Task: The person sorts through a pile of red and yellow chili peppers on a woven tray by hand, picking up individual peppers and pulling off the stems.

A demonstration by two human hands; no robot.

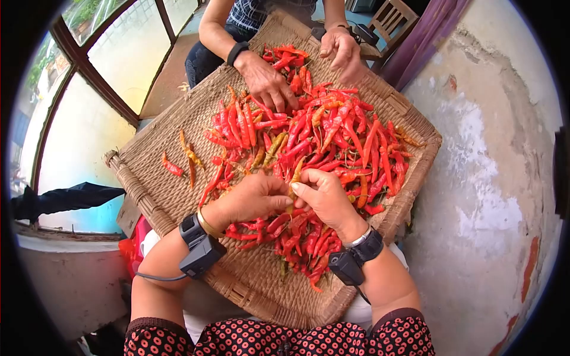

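My left hand (256,197) and my right hand (323,194) meet over the middle of a woven tray (157,145). Between their pinched fingertips is one yellowish chili pepper (296,172), held roughly upright. Both hands have their fingers closed on it. Below and around them lies a heap of red chili peppers (303,237), spreading toward the far side of the tray. A few peppers (189,151), some yellow-brown, lie apart on the left of the weave.
Opposite me, a co-worker's hand (267,80) reaches into the heap while their other hand (343,50) hovers by the far rim. A wooden chair (393,24) stands behind. A plaster wall (475,178) rises at right; a dark folded umbrella (71,200) is at left.
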